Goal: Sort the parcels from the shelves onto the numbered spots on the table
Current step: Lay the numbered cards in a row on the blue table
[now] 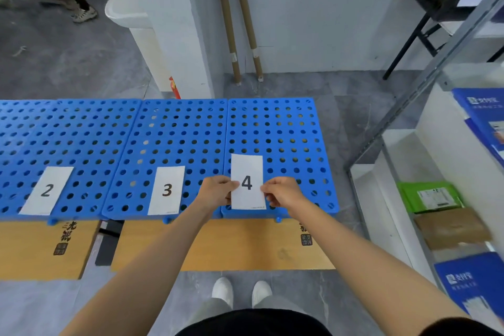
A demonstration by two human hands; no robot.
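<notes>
Grey floor and a white wall lie beyond my hands, and under them runs the blue perforated table (272, 128), its panels joined side by side and resting on tan boxes. Off to the right of my right hand stand the metal shelves (425, 81), where the parcels wait: a blue parcel (469, 281) lowest and nearest me, a brown parcel (452, 228) above it, and a green parcel (429, 196) with a white label behind that. None of them is on the table yet.

Left of my left hand lie card 3 (167, 189), near, and card 2 (46, 190), well apart. Between my hands is card 4 (246, 172), a white slip printed with a bold black numeral. My left hand (216, 189) pinches its left edge and my right hand (283, 191) pinches its right edge, at the near edge of the panel. Whether it lies fully flat I cannot tell.

I judge this to be preparation: setting the fourth spot before any sorting. Next I should square the card with its neighbours, let go, then turn right to the shelves and take a parcel whose label I can read.
</notes>
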